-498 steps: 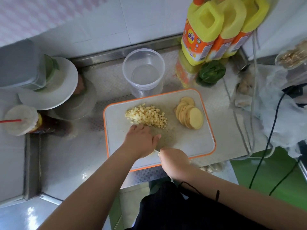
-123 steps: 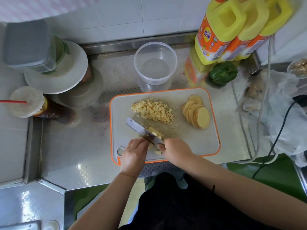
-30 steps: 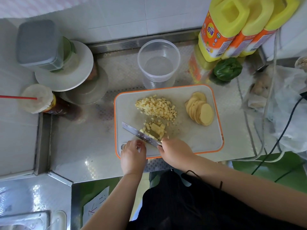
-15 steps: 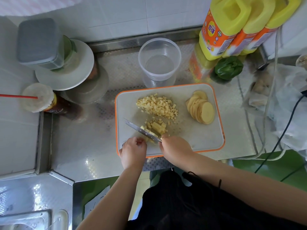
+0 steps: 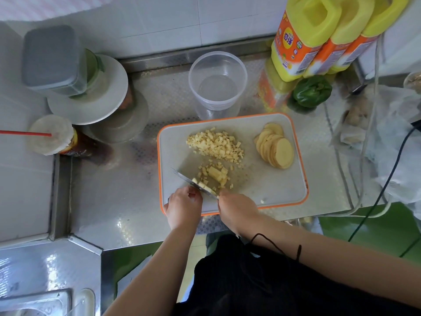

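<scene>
Right hand (image 5: 237, 210) clamped round the handle of the knife (image 5: 193, 183), I have the blade angled away to the left, its edge down on the cutting board (image 5: 273, 190). My left hand (image 5: 184, 206) is curled right against the near side of the blade; I cannot tell whether its fingers pinch a piece or only touch the steel. A second ago that hand sat back by the board's near edge, so it has come up to the knife, probably to feed or clear the last strip. Just beyond my knuckles lies the small heap (image 5: 214, 176), now mostly cubes with a few longer bits left. Farther out is the big diced pile (image 5: 216, 145), and out to the right the potato slices (image 5: 276, 151) wait uncut. At the earliest view that small heap did not exist.
</scene>
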Tool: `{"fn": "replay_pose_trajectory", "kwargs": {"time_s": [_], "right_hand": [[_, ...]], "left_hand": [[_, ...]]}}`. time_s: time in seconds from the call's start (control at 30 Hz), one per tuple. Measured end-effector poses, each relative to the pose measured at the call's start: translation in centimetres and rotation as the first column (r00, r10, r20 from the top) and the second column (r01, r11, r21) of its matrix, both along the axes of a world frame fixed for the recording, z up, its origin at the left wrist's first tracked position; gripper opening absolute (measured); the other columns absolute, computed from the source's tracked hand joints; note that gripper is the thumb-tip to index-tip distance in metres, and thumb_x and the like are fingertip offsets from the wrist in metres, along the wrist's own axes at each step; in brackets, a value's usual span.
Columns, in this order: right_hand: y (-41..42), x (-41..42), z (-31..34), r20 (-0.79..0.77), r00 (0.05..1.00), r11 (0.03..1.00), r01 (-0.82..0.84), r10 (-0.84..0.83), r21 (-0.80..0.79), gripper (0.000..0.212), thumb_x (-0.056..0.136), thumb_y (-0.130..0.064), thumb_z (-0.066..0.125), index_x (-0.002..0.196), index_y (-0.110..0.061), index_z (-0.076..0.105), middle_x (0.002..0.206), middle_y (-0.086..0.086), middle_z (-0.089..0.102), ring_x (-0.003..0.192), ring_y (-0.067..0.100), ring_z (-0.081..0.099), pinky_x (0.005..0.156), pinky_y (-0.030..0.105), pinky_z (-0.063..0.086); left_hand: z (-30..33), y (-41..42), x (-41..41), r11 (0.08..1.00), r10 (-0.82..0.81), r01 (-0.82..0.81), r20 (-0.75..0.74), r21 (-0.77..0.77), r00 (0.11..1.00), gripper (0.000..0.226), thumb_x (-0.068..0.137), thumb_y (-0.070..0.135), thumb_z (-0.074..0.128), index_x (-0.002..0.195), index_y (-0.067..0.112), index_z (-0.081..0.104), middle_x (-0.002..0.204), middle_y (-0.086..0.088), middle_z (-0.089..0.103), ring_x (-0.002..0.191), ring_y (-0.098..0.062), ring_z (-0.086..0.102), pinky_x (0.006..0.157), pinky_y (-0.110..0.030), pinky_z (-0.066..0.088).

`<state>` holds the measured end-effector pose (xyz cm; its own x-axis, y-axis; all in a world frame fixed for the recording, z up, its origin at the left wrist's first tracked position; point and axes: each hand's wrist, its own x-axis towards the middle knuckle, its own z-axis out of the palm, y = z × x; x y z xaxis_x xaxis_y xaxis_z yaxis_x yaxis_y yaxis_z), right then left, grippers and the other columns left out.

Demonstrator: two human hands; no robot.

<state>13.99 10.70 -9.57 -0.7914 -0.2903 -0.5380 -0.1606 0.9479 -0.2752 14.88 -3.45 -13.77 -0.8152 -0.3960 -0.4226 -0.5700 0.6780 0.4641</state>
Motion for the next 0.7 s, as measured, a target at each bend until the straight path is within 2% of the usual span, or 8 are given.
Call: {"fn": "replay_pose_trajectory", "kwargs": {"time_s": [0.07,0.2,0.23,0.3,0.43,0.5,0.6,0.7], "right_hand": [[0.0,-0.3,-0.4,-0.016,0.999,0.999,0.031,-0.031,-0.038,0.018,0.097,-0.013,0.044,0.111,-0.005,0.052,0.086,0.008,0.064,0.074,0.027,0.062,0.055,0.029,0.036],[0.7,-1.3,-0.2,0.015,0.993,0.987,0.115,-0.114,-0.112,0.032,0.102,-0.033,0.037,0.106,-0.007,0.055,0.093,0.011,0.064,0.085,0.030,0.061,0.062,0.031,0.035],[1.0,-1.5,-0.1,0.006,0.992,0.986,0.125,-0.125,-0.112,0.033,0.102,-0.035,0.037,0.104,-0.007,0.056,0.092,0.011,0.064,0.086,0.030,0.061,0.062,0.031,0.035],[1.9,-2.0,0.1,-0.016,0.989,0.982,0.145,-0.148,-0.117,0.034,0.101,-0.036,0.038,0.097,-0.008,0.056,0.088,0.011,0.063,0.082,0.030,0.060,0.061,0.031,0.035],[3.7,-2.4,0.4,0.040,0.990,0.983,0.142,-0.138,-0.117,0.035,0.100,-0.037,0.040,0.073,-0.016,0.039,0.066,-0.001,0.044,0.069,0.023,0.047,0.057,0.030,0.031],[4.3,-2.5,0.2,0.068,0.993,0.989,0.100,-0.093,-0.105,0.040,0.100,-0.038,0.040,0.065,-0.021,0.030,0.063,-0.004,0.038,0.068,0.022,0.044,0.051,0.030,0.026],[4.6,-2.6,-0.3,0.118,0.991,0.990,0.072,-0.058,-0.119,0.040,0.099,-0.038,0.042,0.064,-0.021,0.031,0.062,-0.001,0.040,0.066,0.023,0.046,0.052,0.032,0.030],[5.0,-3.3,-0.3,0.134,0.991,0.991,0.029,-0.012,-0.129,0.039,0.097,-0.039,0.044,0.065,-0.020,0.035,0.063,0.000,0.043,0.065,0.023,0.049,0.054,0.032,0.031]], "left_hand": [[0.1,0.1,0.0,1.000,-0.006,0.006,0.003,-0.002,1.000,0.017,0.089,0.026,0.053,0.087,0.032,0.068,0.092,0.011,0.066,0.093,-0.016,0.057,0.084,-0.035,0.030],[0.3,0.3,0.1,1.000,0.003,-0.002,0.042,-0.028,0.999,0.019,0.091,0.025,0.051,0.090,0.033,0.068,0.095,0.008,0.067,0.098,-0.020,0.056,0.092,-0.037,0.037],[0.4,0.4,0.1,1.000,0.014,-0.015,0.043,0.005,0.999,0.018,0.092,0.027,0.051,0.093,0.031,0.069,0.096,0.006,0.068,0.098,-0.021,0.058,0.092,-0.038,0.042],[0.7,0.4,-0.2,0.989,0.043,-0.050,0.054,0.142,0.998,0.021,0.097,0.029,0.052,0.104,0.026,0.071,0.097,0.003,0.071,0.093,-0.022,0.063,0.082,-0.037,0.051],[1.2,0.0,-0.4,0.926,0.121,-0.124,0.030,0.356,0.992,0.020,0.099,0.019,0.055,0.109,0.025,0.071,0.101,0.010,0.071,0.095,-0.010,0.063,0.073,-0.015,0.044],[1.4,-0.5,0.0,0.926,0.172,-0.156,-0.016,0.345,0.985,0.017,0.098,0.019,0.057,0.107,0.024,0.070,0.099,0.013,0.069,0.096,-0.006,0.062,0.069,-0.006,0.039],[1.7,-1.6,0.5,0.927,0.280,-0.238,-0.115,0.289,0.953,0.013,0.097,0.025,0.061,0.107,0.023,0.069,0.095,0.012,0.067,0.091,-0.007,0.062,0.069,-0.014,0.041],[2.2,-2.0,0.6,0.912,0.356,-0.301,-0.172,0.280,0.919,0.008,0.097,0.026,0.060,0.103,0.024,0.065,0.090,0.014,0.065,0.083,-0.002,0.059,0.064,-0.010,0.038]]}}
